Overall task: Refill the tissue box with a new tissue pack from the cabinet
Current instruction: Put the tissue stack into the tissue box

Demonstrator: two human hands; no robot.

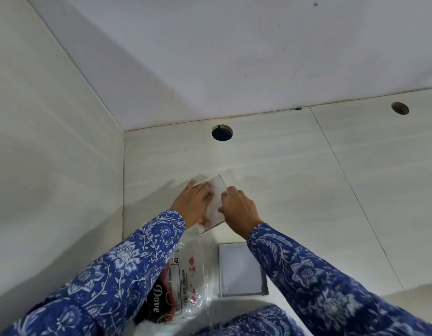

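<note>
White laminate panels fill most of the frame: a side wall (52, 141) runs down the left, a back wall (294, 170) crosses the middle, and an overhead panel (210, 57) spreads across the top, meeting the back wall along a thin seam. Two round holes break the back wall near that seam, a dark hole (222, 133) at centre and a second hole (400, 108) at upper right, and a vertical joint line slants down the right part of the wall. Just below centre, both hands hold a clear square acrylic tissue box (216, 202) filled with white tissue, tilted, close to the corner where the side and back walls meet. The left hand (194, 204) lies flat over the box's left face with fingers spread, thumb at its lower edge; the right hand (239, 209) grips the right edge with fingers curled. Blue floral sleeves (319, 270) reach in from the bottom corners. Below the hands, on the white surface (234, 309), a crumpled clear plastic tissue wrapper (185, 282) with red and black print lies at lower centre-left, just beside a flat grey square lid (241, 270). The right half of the back wall stands bare, with open space there.
</note>
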